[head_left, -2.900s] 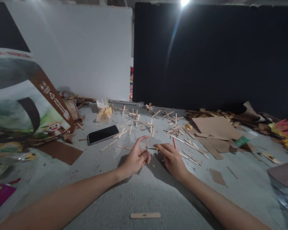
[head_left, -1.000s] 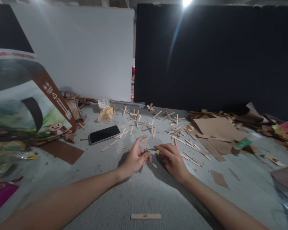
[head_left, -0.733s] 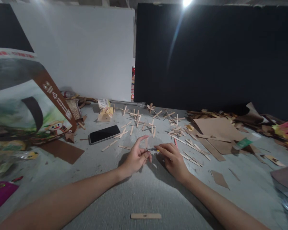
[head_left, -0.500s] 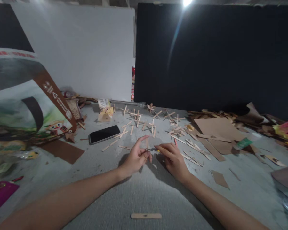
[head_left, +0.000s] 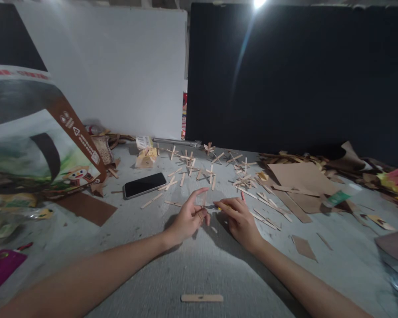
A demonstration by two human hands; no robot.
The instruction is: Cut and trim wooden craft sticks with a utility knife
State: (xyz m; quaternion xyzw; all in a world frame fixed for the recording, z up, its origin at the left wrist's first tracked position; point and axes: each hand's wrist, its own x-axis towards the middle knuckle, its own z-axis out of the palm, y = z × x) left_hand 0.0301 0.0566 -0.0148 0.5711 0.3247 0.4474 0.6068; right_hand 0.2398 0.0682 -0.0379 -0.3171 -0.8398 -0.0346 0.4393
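Observation:
My left hand [head_left: 189, 216] is closed on a thin wooden craft stick [head_left: 204, 198], pinched between thumb and fingers, with the index finger stretched out above. My right hand [head_left: 238, 219] grips a craft knife whose yellow handle [head_left: 220, 206] shows by the fingertips; a red tip that seems to be its far end sticks out behind the hand. The knife's metal blade [head_left: 211, 206] points left and meets the stick near my left fingertips. On the table in front of me lies a single flat craft stick [head_left: 202, 298] with a dark mark in its middle.
Several crossed craft sticks [head_left: 190, 163] are spread beyond my hands, with loose sticks [head_left: 272, 205] to the right. A phone [head_left: 144, 185] lies at left, near a large printed bag [head_left: 53, 141]. Cardboard sheets [head_left: 298, 181] and a glue tube [head_left: 343, 195] lie at right.
Both hands stay in nearly the same place. The knife and my right fingers have shifted very slightly; nothing has been let go or picked up.

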